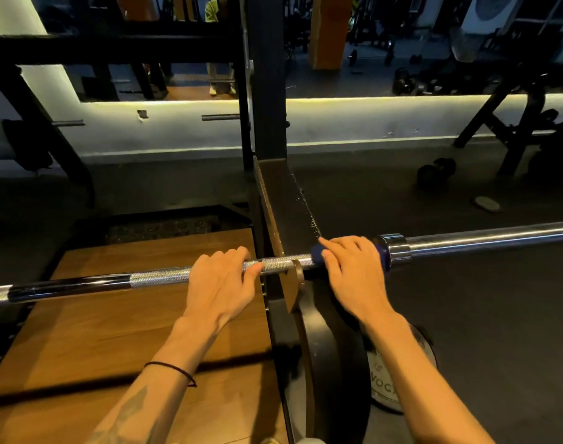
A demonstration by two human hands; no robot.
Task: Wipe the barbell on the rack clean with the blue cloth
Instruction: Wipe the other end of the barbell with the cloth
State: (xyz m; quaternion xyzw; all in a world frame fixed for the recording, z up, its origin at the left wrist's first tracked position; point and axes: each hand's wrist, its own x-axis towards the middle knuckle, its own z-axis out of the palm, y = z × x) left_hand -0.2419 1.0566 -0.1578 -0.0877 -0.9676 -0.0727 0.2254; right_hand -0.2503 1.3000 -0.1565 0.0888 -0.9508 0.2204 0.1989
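A steel barbell [158, 277] lies across the view on the black rack [269, 200], its smooth sleeve [485, 240] running off to the right. My left hand [222, 283] grips the knurled shaft just left of the rack's hook. My right hand [353, 267] is wrapped over the blue cloth [318, 254], which is folded around the bar between the hook and the sleeve collar. Most of the cloth is hidden under my fingers.
A wooden platform [113, 331] lies below the bar on the left. Weight plates [382, 389] lean on the rack's base under my right arm. Dumbbells [435, 171] and a small disc [486, 204] sit on the dark floor at right. A mirror wall stands behind.
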